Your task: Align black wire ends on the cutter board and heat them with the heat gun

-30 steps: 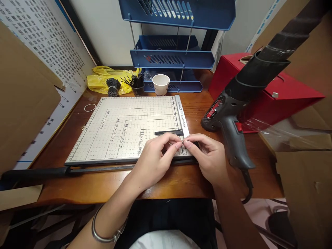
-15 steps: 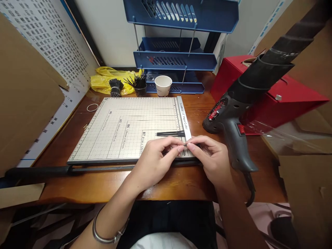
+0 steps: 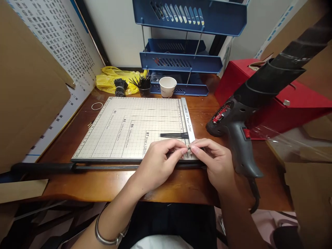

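Note:
My left hand (image 3: 162,159) and my right hand (image 3: 218,160) meet over the near right corner of a paper cutter (image 3: 103,147). Thumb and forefinger of each are pinched together, tip to tip, around a small, thin dark piece; the fingers hide most of it, so its kind is unclear. Just beyond the hands, a few thin black strips (image 3: 173,135) lie side by side on the gridded board, their right ends against the white edge bar (image 3: 188,119). The cutter's long black handle (image 3: 44,168) lies lowered along the board's front edge.
A heat gun (image 3: 240,128) stands at the right before a red box (image 3: 280,116). Behind the board are a paper cup (image 3: 167,88), a dark cup of black strips (image 3: 144,90), a tied black bundle (image 3: 120,89), a yellow bag (image 3: 103,81) and blue tiered trays (image 3: 181,62).
The whole view has shifted slightly, so things appear a little farther right. Both hands keep their fingertip pinch at the same corner of the board.

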The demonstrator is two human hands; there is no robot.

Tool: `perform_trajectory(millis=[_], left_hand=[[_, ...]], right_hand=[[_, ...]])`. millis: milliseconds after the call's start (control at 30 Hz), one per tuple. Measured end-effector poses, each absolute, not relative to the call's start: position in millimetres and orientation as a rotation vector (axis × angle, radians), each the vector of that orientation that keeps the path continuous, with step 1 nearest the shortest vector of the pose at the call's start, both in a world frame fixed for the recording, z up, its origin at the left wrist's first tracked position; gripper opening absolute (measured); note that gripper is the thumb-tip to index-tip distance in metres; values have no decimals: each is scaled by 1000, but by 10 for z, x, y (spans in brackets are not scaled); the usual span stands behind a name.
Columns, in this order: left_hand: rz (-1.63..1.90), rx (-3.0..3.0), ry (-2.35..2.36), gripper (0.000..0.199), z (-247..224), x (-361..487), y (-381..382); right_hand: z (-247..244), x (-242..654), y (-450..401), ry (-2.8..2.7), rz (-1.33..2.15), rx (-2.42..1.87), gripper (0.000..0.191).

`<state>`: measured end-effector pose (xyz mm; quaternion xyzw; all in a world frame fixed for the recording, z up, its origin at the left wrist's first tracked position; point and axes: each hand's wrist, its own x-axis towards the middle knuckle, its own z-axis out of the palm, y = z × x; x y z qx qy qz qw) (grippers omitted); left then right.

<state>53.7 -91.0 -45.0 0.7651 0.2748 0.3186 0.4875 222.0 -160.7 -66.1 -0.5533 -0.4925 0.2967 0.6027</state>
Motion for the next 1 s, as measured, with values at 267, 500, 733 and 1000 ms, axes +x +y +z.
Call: perform_trajectory(millis=[267,500,733,1000], left_hand=[[819,1930,680,15,-441,555,-929],[833,1961,688,15,-443,565,-928],[834,2127,688,13,-411,541,-881],[732,2697,900,17,-437,561,-732]], right_hand=[[-720,2232,-1612,-1167,681,-1347,21],[-736,2223,-1614,-1342,492,-1403,24],[-762,2142,-1590,-1345,282,-1548,32],[-805,2005,-1505,-1065,-13,-1719,28]])
